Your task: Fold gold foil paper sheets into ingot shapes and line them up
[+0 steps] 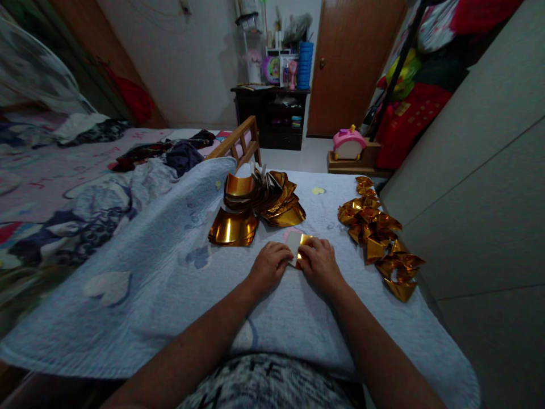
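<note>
A small sheet of gold foil paper (299, 244), white on its underside, lies on the light blue quilt (170, 284) in front of me. My left hand (269, 264) presses its left edge with curled fingers. My right hand (319, 262) pinches and presses its right part, fingers bent over the gold side. Just beyond the hands sits a fanned stack of flat gold sheets (255, 204). To the right, a heap of folded gold paper pieces (377, 236) runs along the quilt's edge.
A grey cabinet wall (481, 199) stands close on the right. Rumpled bedding and clothes (85, 187) cover the bed on the left. A wooden rail (238, 142), a dark shelf unit (276, 116), a pink toy (348, 143) and a brown door (353, 62) lie farther back.
</note>
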`<state>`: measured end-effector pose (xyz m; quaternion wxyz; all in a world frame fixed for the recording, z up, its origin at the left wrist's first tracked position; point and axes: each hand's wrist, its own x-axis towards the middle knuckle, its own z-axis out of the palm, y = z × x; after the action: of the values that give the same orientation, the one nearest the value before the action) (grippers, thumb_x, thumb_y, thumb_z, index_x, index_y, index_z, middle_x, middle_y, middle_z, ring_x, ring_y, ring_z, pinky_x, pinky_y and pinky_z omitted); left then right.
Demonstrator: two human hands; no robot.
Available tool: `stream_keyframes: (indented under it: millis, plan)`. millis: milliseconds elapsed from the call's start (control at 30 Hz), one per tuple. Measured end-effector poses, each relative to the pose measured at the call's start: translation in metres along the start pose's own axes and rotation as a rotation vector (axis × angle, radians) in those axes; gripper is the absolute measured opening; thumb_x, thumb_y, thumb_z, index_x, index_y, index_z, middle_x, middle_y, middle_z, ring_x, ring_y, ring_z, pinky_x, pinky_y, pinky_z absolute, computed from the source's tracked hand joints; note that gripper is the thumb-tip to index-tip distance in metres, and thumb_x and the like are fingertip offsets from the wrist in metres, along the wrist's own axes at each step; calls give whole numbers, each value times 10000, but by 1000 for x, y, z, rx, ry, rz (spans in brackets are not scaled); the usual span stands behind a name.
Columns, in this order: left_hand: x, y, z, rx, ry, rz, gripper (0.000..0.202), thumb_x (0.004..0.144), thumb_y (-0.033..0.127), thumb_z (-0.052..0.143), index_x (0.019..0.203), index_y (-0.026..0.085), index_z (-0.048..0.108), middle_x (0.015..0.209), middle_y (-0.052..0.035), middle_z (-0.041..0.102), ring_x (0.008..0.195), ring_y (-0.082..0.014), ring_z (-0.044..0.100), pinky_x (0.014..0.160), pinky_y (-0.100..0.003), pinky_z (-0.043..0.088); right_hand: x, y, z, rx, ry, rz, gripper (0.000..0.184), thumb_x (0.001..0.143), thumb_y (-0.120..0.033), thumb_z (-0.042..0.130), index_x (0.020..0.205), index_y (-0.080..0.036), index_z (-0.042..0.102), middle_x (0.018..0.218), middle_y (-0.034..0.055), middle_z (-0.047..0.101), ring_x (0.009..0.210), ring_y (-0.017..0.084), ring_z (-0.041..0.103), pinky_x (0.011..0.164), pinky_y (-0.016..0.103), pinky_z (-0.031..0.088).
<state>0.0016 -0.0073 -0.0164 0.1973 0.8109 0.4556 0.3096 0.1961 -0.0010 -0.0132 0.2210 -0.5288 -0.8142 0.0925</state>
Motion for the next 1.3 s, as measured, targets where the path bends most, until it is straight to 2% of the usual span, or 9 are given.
stream_keyframes:
  millis: [133,267,467,633,733,900,1000,1133,1300]
  plan:
    - [-1,1,-2,-7,1,10,181,836,89,600,930,199,708,1036,-69,698,1027,-238,577,936,-409,477,1,2,3,30,-27,-44,150,892,-201,628,1011,-211,719,1075,90,649,994,264,501,865,382,390]
    - [-3,4,-1,59,-32,77,250,807,148,675,1044,218,712,1156,-84,679,1106,-269,559,978,-452,440,2,4,4,81,-24,-65,137,909,-191,598,994,-195,706,1034,89,644,962,244,524,859,367,403]
    - [-1,4,3,77,-106,110,146,934,224,618,1037,217,720,1111,-67,712,1053,-239,560,951,-409,452,2,8,5,157,38,-39,140,887,-177,585,943,-191,712,1011,92,650,956,242,536,878,374,422]
    - [0,2,4,61,-72,141,174,966,205,555,978,196,728,1052,-73,719,998,-227,559,912,-384,468,4,16,11,111,175,100,356,902,-198,530,1242,-150,626,1332,159,596,1215,300,477,1018,455,379]
    - [-1,5,2,49,-62,138,143,930,204,592,977,192,726,1062,-82,710,1021,-235,563,932,-393,465,6,18,14,88,157,151,435,911,-203,497,1339,-149,556,1351,167,598,1261,313,456,1044,488,354]
    - [-1,10,-2,74,-103,116,132,901,308,666,959,202,720,1049,-80,699,1025,-248,572,930,-402,451,7,17,13,72,126,181,391,913,-221,502,1293,-184,583,1228,137,653,1148,306,508,983,465,379]
    - [-1,12,-3,129,-119,103,245,844,424,735,956,207,709,1053,-85,690,1028,-265,570,916,-413,442,6,17,12,92,155,195,371,897,-215,507,1255,-191,600,1145,131,653,1062,290,542,932,444,408]
    - [-2,16,-2,201,-141,104,429,759,552,780,997,207,692,1085,-101,672,1038,-292,563,906,-439,438,5,18,10,267,205,169,367,847,-182,511,1198,-190,621,1056,107,630,971,254,585,894,415,459]
    - [-3,23,0,217,-150,89,387,768,457,774,1033,199,663,1125,-109,660,1053,-299,565,907,-446,446,7,17,5,460,245,216,341,773,-177,524,1089,-183,653,981,76,593,851,212,595,786,358,503]
